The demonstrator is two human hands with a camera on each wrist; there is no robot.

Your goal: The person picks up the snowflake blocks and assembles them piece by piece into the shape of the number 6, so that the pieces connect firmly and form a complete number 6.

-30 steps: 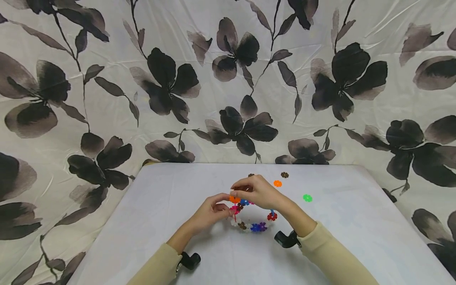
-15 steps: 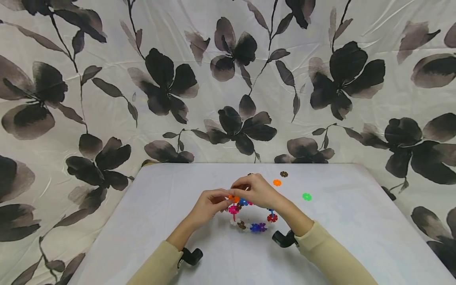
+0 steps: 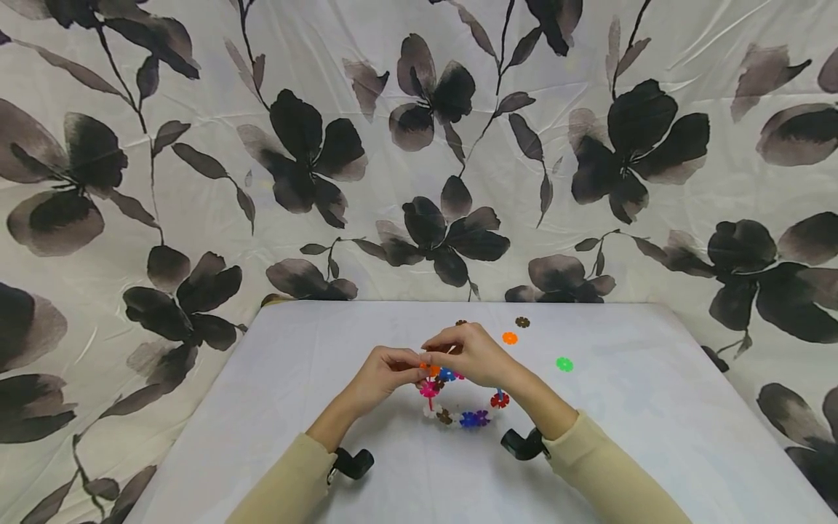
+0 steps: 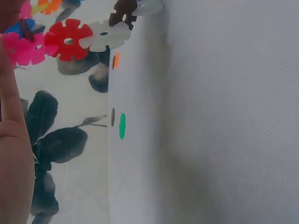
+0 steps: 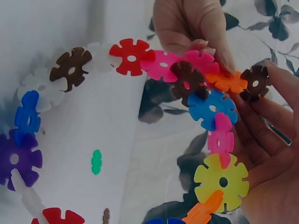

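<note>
Notched flower-shaped plastic discs are joined into a ring, whose red disc (image 5: 132, 57), yellow disc (image 5: 222, 179) and purple disc (image 5: 16, 163) show in the right wrist view. My left hand (image 3: 382, 375) pinches an orange disc (image 5: 226, 82) at the upper side of the ring, beside two pink discs (image 5: 161, 65). Between thumb and finger, my right hand (image 3: 468, 353) holds a brown disc (image 5: 255, 83) that meets the orange disc's edge. A second brown disc (image 5: 187, 83) and a blue disc (image 5: 213, 108) sit just below. In the head view the fingers partly hide the orange disc.
Loose discs lie on the white table (image 3: 275, 437) beyond the hands: a green disc (image 3: 564, 364), an orange loose disc (image 3: 509, 338) and a brown loose disc (image 3: 521, 322). Another brown piece (image 3: 461, 322) shows behind my right hand. A floral cloth (image 3: 419, 160) hangs behind the table.
My left fingers have shifted up from beside the pink disc and closed together on the orange disc, covering more of it. My right hand stays nearly in place.
</note>
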